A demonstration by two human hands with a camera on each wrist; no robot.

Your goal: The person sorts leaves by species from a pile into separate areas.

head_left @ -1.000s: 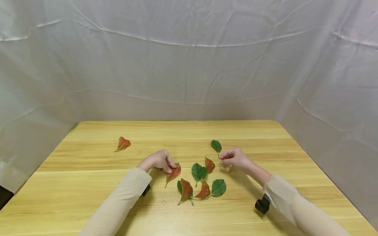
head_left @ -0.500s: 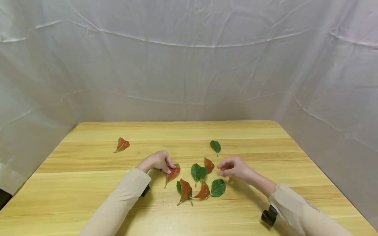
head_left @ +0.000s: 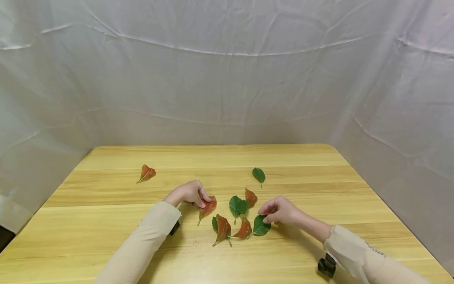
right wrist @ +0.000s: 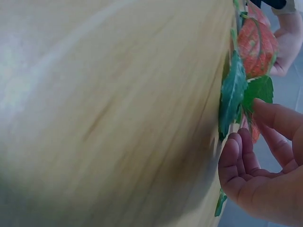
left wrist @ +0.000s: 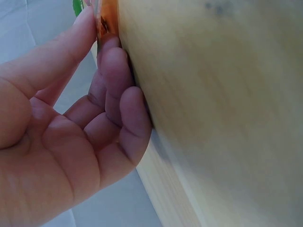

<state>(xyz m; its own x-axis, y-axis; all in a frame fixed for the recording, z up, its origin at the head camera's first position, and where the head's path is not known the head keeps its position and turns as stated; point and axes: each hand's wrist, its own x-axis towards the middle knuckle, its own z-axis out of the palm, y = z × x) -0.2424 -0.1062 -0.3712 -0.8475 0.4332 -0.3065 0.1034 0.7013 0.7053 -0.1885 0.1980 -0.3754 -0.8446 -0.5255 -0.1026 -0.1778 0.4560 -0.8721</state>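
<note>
Left of the middle, my left hand (head_left: 193,194) pinches a red leaf (head_left: 208,207) between thumb and fingers, its stem pointing towards me. In the left wrist view the thumb lies on one face of this orange-red leaf (left wrist: 108,16), the other fingers curled behind. My right hand (head_left: 281,212) is at the upper right edge of a green leaf (head_left: 261,227), thumb overlapping it and fingertips apart. The right wrist view shows that green leaf (right wrist: 232,97) lying just beyond the loosely bent fingers of the right hand (right wrist: 265,175).
Between the hands lie a red leaf (head_left: 223,228) over a green one, another red leaf (head_left: 244,228), overlapping green leaves (head_left: 235,206) and a red leaf (head_left: 250,197). Farther back are a green leaf (head_left: 258,174) and, leftward, red leaves (head_left: 146,173). Pale sheeting (head_left: 220,86) surrounds the wooden table (head_left: 106,236).
My right hand has moved from near the far green leaf's stem towards me, down to the nearer green leaf. The left hand stays put, holding the red leaf.
</note>
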